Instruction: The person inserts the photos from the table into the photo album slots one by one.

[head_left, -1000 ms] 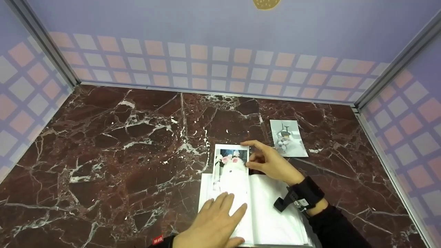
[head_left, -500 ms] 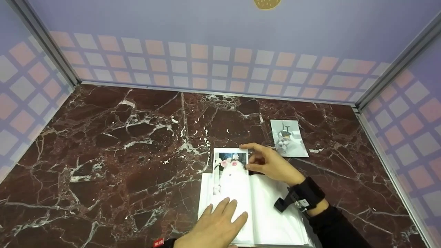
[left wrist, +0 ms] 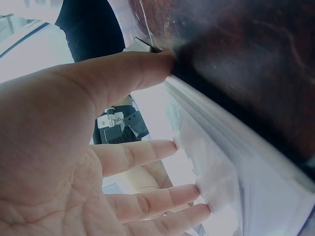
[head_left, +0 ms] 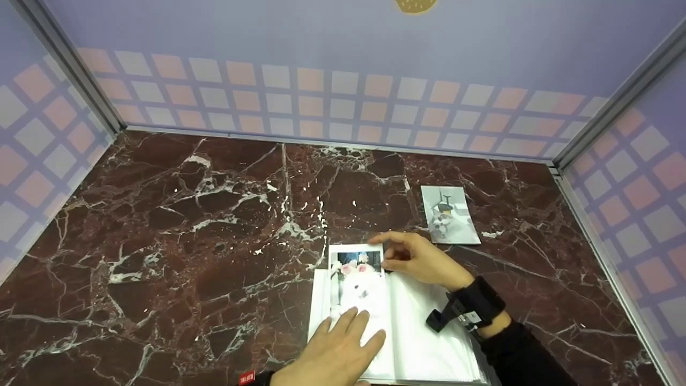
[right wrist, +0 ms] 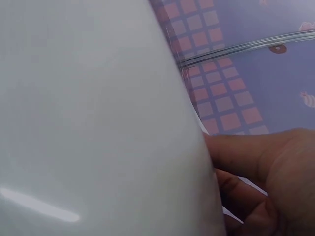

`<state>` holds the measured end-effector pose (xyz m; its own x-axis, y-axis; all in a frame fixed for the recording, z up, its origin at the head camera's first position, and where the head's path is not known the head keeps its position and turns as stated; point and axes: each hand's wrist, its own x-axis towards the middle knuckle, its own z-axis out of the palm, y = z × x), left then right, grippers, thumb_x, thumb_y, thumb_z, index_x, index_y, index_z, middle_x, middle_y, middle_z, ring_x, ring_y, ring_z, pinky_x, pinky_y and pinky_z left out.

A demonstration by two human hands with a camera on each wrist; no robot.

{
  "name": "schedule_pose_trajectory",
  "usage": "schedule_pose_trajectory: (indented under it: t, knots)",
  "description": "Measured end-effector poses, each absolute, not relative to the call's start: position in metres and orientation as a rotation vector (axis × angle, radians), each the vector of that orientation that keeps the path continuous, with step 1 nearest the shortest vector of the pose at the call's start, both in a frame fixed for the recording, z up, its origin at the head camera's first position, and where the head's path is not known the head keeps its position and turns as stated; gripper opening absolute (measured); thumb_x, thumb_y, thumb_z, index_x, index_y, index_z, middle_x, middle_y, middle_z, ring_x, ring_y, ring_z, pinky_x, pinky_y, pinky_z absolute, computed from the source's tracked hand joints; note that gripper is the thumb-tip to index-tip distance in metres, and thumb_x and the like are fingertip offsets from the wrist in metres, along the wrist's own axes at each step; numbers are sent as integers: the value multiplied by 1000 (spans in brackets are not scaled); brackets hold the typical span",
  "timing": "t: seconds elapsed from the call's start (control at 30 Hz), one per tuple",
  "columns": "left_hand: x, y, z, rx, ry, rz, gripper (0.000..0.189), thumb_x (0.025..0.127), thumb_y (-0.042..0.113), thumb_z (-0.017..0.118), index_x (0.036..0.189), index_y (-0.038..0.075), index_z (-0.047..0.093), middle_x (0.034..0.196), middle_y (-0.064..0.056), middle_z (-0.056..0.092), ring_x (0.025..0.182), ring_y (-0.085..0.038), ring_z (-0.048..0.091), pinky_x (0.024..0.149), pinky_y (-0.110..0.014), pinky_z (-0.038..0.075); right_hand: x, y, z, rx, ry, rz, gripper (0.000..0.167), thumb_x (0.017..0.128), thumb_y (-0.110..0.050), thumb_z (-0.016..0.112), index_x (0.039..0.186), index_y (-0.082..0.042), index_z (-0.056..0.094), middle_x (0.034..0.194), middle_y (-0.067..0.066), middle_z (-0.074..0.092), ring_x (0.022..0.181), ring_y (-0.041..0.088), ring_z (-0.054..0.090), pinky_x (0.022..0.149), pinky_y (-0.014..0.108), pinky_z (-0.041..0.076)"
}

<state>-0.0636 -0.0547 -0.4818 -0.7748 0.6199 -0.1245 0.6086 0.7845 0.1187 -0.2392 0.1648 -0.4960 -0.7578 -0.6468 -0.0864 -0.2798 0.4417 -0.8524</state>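
An open photo album (head_left: 431, 338) with clear, shiny pockets lies near the table's front edge. A white-bordered photo (head_left: 349, 264) of a white dog with pink roses lies on the left page, its lower part down in the pocket and its top sticking out past the page. My right hand (head_left: 426, 262) holds this photo by its upper right edge, thumb at the side and index finger at the top corner. My left hand (head_left: 335, 351) rests on the left page with fingers spread. In the left wrist view its straight fingertips (left wrist: 194, 191) touch the clear sleeve, the thumb at the album's edge.
A second photo (head_left: 449, 215), greyish, lies flat on the dark red marbled table (head_left: 203, 252) behind the right hand. Lilac panels (head_left: 321, 53) with pink and white checks wall the table at the back and both sides.
My right hand has moved toward me, sliding the photo further down into the left pocket. The left hand has shifted slightly toward me. The second photo stays in place.
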Motion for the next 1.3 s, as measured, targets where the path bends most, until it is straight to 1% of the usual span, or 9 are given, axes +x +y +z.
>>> schedule_pose_trajectory:
  t: [0.37, 0.43, 0.57, 0.67, 0.77, 0.83, 0.93, 1.13, 1.3]
  knots:
    - [-66, -56, -497, 1038, 2860, 114, 78, 83, 57, 86, 149, 28, 57, 150, -13, 54, 140, -35, 56, 95, -58, 60, -238, 166, -496, -774, 2295, -1218, 44, 97, -5, 74, 139, -15, 70, 97, 7, 72, 83, 13, 65, 74, 20, 54]
    - [-65, -55, -496, 1032, 2864, 95, 78, 83, 57, 86, 150, 29, 57, 150, -12, 54, 140, -34, 56, 96, -58, 60, -237, 166, -496, -769, 2296, -1217, 42, 97, -6, 75, 137, -15, 71, 97, 6, 73, 84, 13, 66, 75, 20, 54]
    - [-64, -55, -491, 1017, 2869, 82, 75, 86, 62, 80, 150, 28, 58, 150, -11, 54, 141, -33, 55, 97, -56, 59, -236, 165, -495, -783, 2318, -1182, 37, 97, -9, 76, 133, -18, 73, 98, 3, 72, 85, 12, 64, 76, 21, 53]
    - [-61, -55, -488, 1047, 2915, 63, 70, 88, 66, 76, 145, 26, 63, 140, -9, 58, 132, -28, 59, 91, -49, 59, -235, 165, -494, -813, 2337, -1148, 33, 98, -12, 76, 130, -18, 76, 98, 2, 73, 84, 11, 62, 76, 21, 51]
    - [-60, -55, -487, 1104, 2981, 43, 66, 88, 69, 72, 136, 24, 67, 127, -5, 60, 118, -22, 60, 79, -39, 56, -234, 165, -494, -838, 2325, -1140, 29, 98, -13, 75, 127, -17, 77, 100, 3, 76, 86, 11, 64, 78, 22, 52]
    - [-60, -55, -487, 1126, 2995, 36, 67, 87, 71, 72, 133, 23, 68, 123, -3, 60, 113, -20, 60, 75, -36, 53, -234, 164, -494, -843, 2313, -1137, 27, 99, -14, 75, 125, -16, 77, 104, 3, 78, 88, 11, 67, 80, 23, 53]
    - [-61, -55, -487, 1136, 2989, 33, 69, 86, 73, 72, 133, 23, 68, 123, -3, 61, 112, -19, 61, 73, -35, 53, -233, 164, -494, -836, 2296, -1129, 24, 100, -16, 74, 123, -18, 78, 109, 2, 79, 90, 11, 68, 80, 22, 53]
    - [-62, -55, -487, 1149, 2974, 14, 74, 80, 73, 78, 135, 24, 67, 126, -4, 62, 114, -19, 61, 72, -34, 54, -232, 165, -493, -868, 2289, -1097, 20, 101, -19, 74, 120, -19, 80, 111, 1, 80, 84, 10, 65, 75, 20, 51]
    - [-64, -54, -484, 1127, 2935, 41, 75, 79, 68, 82, 137, 24, 67, 130, -4, 61, 117, -20, 61, 74, -35, 56, -231, 167, -492, -903, 2293, -1069, 17, 101, -23, 74, 117, -22, 81, 116, -2, 79, 93, 11, 66, 83, 23, 51]
